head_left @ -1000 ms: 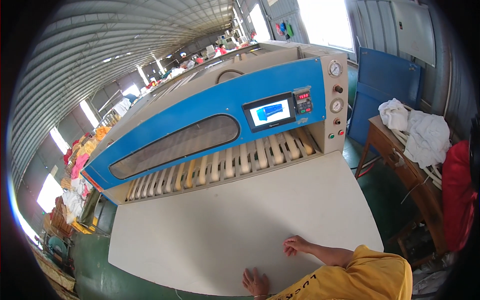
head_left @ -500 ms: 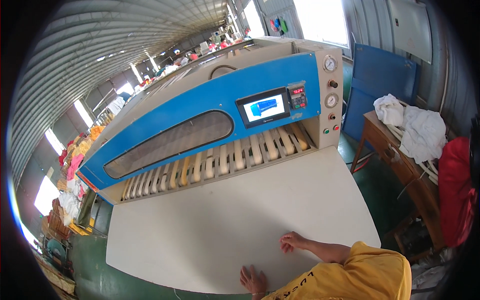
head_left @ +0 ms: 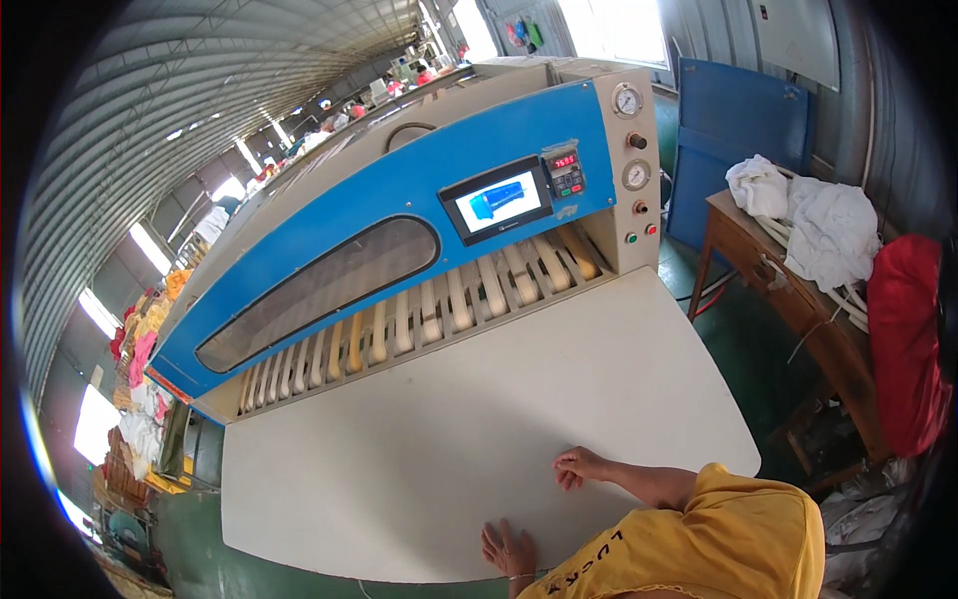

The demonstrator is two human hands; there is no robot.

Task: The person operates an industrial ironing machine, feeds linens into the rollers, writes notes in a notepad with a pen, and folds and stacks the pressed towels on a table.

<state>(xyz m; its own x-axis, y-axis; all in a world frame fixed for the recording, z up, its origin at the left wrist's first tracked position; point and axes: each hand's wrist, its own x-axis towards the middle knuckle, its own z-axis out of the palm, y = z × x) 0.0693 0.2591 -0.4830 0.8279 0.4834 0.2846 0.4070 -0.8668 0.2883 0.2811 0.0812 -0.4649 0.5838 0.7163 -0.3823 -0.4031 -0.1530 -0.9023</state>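
Observation:
My left hand [head_left: 509, 549] lies on the near edge of a smooth white table board [head_left: 329, 489], palm down with its fingers spread. Farther in and to the right, my right hand [head_left: 581, 466] rests on the same board. Its fingers are loosely bent and a little apart, and nothing shows in them. Beyond the board stands a wide blue and grey machine [head_left: 329, 230]. A row of pale feed belts [head_left: 429, 314] runs along its front opening, just behind the board.
On the machine's front sit a lit screen [head_left: 496, 203], a small keypad [head_left: 566, 174] and gauges [head_left: 627, 100] above buttons. At right, a wooden desk [head_left: 753, 245] carries white cloth [head_left: 833, 235]; red fabric [head_left: 906, 339] hangs beside it. Coloured cloth [head_left: 150, 324] is piled at far left.
The view has turned slightly, so the machine sits a little farther left and higher. Both hands stay in nearly the same places on the board.

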